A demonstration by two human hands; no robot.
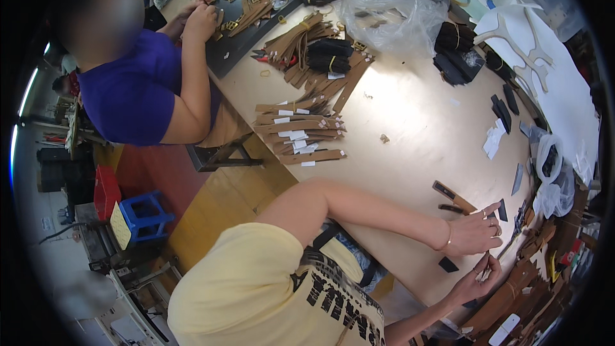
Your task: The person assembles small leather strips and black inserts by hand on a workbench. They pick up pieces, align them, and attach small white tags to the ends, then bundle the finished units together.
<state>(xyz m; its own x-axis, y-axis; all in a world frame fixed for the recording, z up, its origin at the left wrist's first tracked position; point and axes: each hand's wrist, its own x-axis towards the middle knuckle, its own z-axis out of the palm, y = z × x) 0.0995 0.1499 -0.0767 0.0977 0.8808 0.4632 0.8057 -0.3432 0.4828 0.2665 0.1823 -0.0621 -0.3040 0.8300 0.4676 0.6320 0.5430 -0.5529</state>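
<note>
My left hand (473, 230) lies over the tabletop (410, 173), palm down, fingers stretched and apart. A small dark strip (502, 210) is by its fingertips. Beside it are a wooden-handled tool (453, 196) with a dark end and a shorter dark tool (450, 208). Just below, my right hand (482, 278) is closed at the table's right edge, thumb and fingers pinched together. What sits between them is too small to make out. A black flat piece (448, 264) rests on the table left of my right hand.
Bundled brown straps (301, 129) with white tags and black bundles (330, 56) cover the table's far left. Across from them, a person in purple (138, 90) works at a dark board (246, 16) holding buckles. Clear plastic bags (394, 6) lie beyond; brown strips (512, 288) crowd the right.
</note>
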